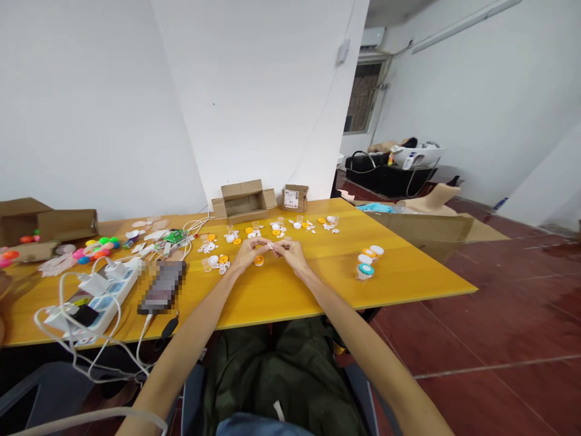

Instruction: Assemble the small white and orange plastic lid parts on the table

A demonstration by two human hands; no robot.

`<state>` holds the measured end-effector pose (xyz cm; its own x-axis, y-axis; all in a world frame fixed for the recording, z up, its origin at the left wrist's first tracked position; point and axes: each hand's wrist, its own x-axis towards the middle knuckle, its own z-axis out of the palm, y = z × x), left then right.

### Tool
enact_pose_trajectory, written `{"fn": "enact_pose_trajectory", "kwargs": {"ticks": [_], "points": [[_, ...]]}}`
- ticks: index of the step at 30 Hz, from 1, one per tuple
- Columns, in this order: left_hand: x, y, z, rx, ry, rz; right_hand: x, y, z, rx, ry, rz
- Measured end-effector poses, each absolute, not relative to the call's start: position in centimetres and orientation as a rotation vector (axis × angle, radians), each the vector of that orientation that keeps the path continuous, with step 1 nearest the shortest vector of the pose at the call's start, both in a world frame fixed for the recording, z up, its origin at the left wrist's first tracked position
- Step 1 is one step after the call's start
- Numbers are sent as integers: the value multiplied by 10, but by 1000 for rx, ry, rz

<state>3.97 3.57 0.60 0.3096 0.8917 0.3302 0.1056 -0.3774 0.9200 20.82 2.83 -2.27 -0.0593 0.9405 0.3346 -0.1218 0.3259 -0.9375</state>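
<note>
A: What is closest?
B: Dark green trousers (284, 363), on the person's lap, right at the table (331, 297) edge.

A: And on the table?
B: At ten o'clock there's a long white power strip (106, 306) with fat plugs in it. A dark phone (162, 287) lies just beside it, with a white wire in its end.

A: What's at one o'clock?
B: A see-through cup with a blue-green lid (365, 270). White and orange lids (369, 253) are just past it.

A: Where are the hands?
B: At twelve o'clock, up over the table. The left hand (249, 253) and the right hand (291, 253) are almost touching.

A: Are they open?
B: No, the fingertips of both are pinched nearly shut on one small white piece (271, 245). It's right between them. I can't tell its shape, it's too tiny.

A: What's by them?
B: An orange ring (258, 260) sits on the table, just under the left hand. Little white bits (222, 266) lie in a bunch at eleven o'clock.

A: And farther off?
B: Bright balls (95, 248) at ten o'clock. Near the wall, an open box (245, 206) is a bit left of twelve, and a small box (295, 198) is at twelve.

A: What's way back?
B: A white basin (420, 156) at one o'clock, past the table.
</note>
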Motion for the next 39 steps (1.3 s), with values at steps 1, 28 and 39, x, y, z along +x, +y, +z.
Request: {"fn": "enact_pose_trajectory", "kwargs": {"ticks": [1,28,39], "points": [[40,35,6,1721,895,1154,209,28,-23,-835,-1321,1081],[44,30,-8,2401,1323,949,211,7,-6,-1752,-1631,272],[42,41,-14,2234,1278,1080,210,10,-17,-1657,-1852,36]]}}
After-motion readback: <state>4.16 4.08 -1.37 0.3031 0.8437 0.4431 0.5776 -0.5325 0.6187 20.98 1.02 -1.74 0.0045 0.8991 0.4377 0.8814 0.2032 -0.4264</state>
